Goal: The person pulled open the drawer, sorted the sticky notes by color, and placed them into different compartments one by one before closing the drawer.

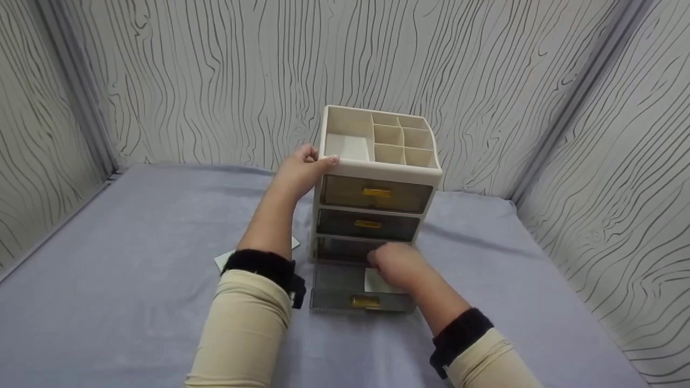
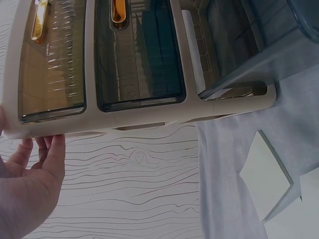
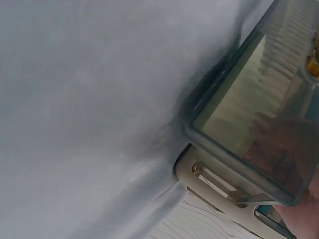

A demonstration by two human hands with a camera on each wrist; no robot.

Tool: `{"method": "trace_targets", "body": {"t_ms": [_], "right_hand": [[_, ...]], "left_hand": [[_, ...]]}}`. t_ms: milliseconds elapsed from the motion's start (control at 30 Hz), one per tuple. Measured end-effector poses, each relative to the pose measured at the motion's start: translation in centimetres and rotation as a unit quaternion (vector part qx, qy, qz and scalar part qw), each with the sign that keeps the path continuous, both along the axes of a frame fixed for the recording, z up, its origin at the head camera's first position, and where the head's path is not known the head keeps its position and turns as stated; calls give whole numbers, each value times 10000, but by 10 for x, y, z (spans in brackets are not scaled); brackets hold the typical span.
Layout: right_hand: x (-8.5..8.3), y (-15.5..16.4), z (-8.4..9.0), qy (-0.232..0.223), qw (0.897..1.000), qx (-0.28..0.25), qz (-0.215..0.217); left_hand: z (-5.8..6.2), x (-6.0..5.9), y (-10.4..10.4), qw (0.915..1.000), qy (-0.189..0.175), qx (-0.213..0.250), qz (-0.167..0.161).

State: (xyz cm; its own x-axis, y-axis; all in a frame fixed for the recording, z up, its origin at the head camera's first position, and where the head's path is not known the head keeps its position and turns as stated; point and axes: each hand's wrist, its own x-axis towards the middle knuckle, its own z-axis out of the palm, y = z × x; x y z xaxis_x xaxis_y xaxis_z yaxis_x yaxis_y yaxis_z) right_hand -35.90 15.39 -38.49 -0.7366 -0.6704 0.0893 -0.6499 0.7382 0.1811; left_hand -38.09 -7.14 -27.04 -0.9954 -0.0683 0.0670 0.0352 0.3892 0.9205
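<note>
A cream desktop drawer organizer (image 1: 384, 171) with smoky see-through drawers and gold handles stands on the cloth. My left hand (image 1: 302, 171) grips its upper left edge, thumb over the top rim and fingers against the side. The bottom drawer (image 1: 335, 277) is pulled out toward me. Inside it lies a pale flat card or pad (image 1: 376, 282), partly under my right hand (image 1: 400, 264). That hand reaches down into the drawer with bent fingers. It shows dimly through the drawer wall in the right wrist view; I cannot tell whether it pinches the pale piece (image 3: 234, 94).
Pale flat tiles or cards (image 2: 266, 174) lie on the cloth left of the organizer, partly behind my left forearm. Divided compartments (image 1: 403, 137) form the organizer's top. The upper two drawers (image 1: 401, 196) are closed. Wood-grain patterned walls (image 1: 242, 81) surround the cloth-covered table (image 1: 135, 269).
</note>
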Motion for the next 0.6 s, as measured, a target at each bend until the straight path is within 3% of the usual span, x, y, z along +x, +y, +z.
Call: {"method": "trace_targets", "body": {"t_ms": [200, 600], "right_hand": [[-3, 4, -11, -245, 9994, 66, -220], [1, 10, -6, 146, 9991, 369, 141]], "left_hand": [[0, 0, 0, 9999, -22, -79, -77], [0, 0, 0, 10000, 42, -14, -60]]}}
